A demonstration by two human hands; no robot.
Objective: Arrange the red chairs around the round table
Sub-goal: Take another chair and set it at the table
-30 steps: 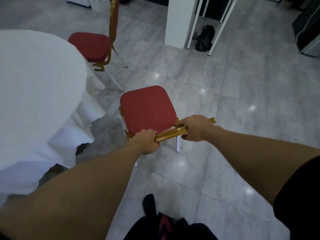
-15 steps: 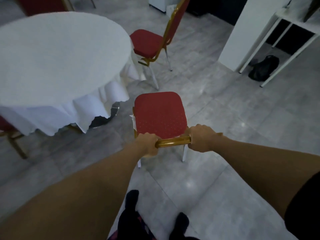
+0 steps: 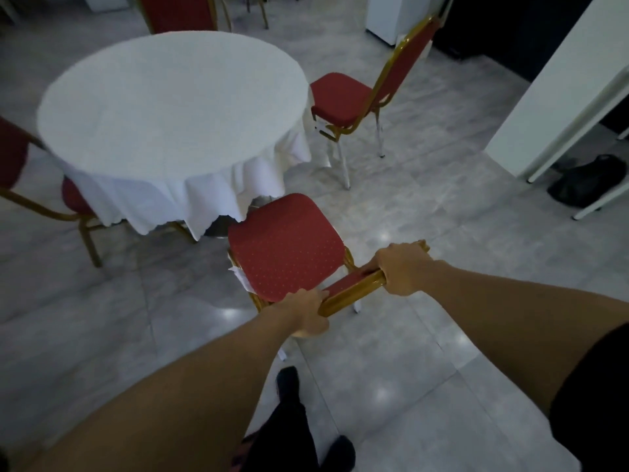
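Observation:
A round table (image 3: 163, 107) under a white cloth fills the upper left. Right below me stands a red chair (image 3: 286, 243) with a gold frame, its seat's far corner close to the hanging cloth. My left hand (image 3: 304, 313) and my right hand (image 3: 401, 270) both grip the gold top rail of its backrest. A second red chair (image 3: 343, 97) stands at the table's right side, facing it. A third red chair (image 3: 20, 185) is tucked in at the left, its seat partly under the cloth. A fourth chair's back (image 3: 177, 11) shows beyond the table.
A white pillar (image 3: 551, 93) and a white-legged table stand at the right, with a black bag (image 3: 589, 182) on the floor under it. A white cabinet (image 3: 388, 15) is at the back. The floor is glossy grey tile. My feet (image 3: 289, 386) show below the chair.
The view has swung so the whole table and more chairs show. The held chair has turned and moved closer to the table's cloth, with both hands still on its rail.

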